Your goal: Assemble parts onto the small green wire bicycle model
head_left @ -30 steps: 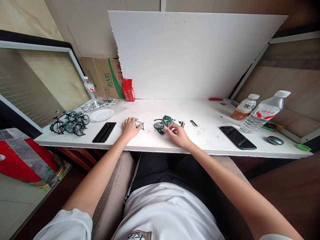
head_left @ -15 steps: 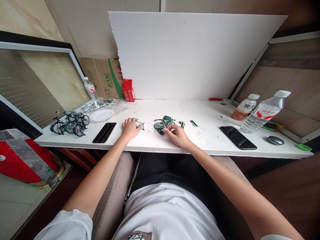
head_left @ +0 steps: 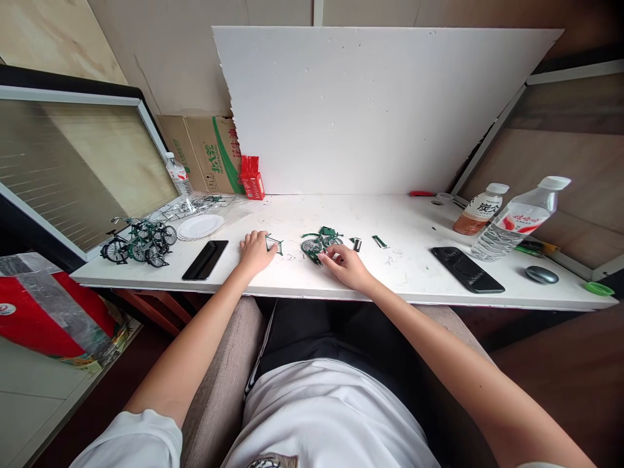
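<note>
My left hand (head_left: pixel 256 252) lies palm down on the white table, fingers stretched out. Its fingertips are beside a thin green model bicycle frame (head_left: pixel 280 247); whether they touch it I cannot tell. My right hand (head_left: pixel 346 266) has its fingers curled, thumb and forefinger close together at the near side of a small pile of green model bicycle parts (head_left: pixel 330 231) with spoked wheels (head_left: pixel 310 246). What the fingertips pinch, if anything, is too small to make out. Just beyond that hand are small dark green pieces (head_left: pixel 357 244), and farther right lies another green piece (head_left: pixel 379 241).
Assembled model bicycles (head_left: pixel 139 242), a white plate (head_left: pixel 199 226) and a phone (head_left: pixel 205 260) are at the left. On the right are another phone (head_left: pixel 465 269), two bottles, a mouse (head_left: pixel 541 275) and a green lid (head_left: pixel 598 288). A white board (head_left: pixel 385 110) stands behind.
The whole view has shifted very slightly. Both hands and the green parts stay in nearly the same places on the table.
</note>
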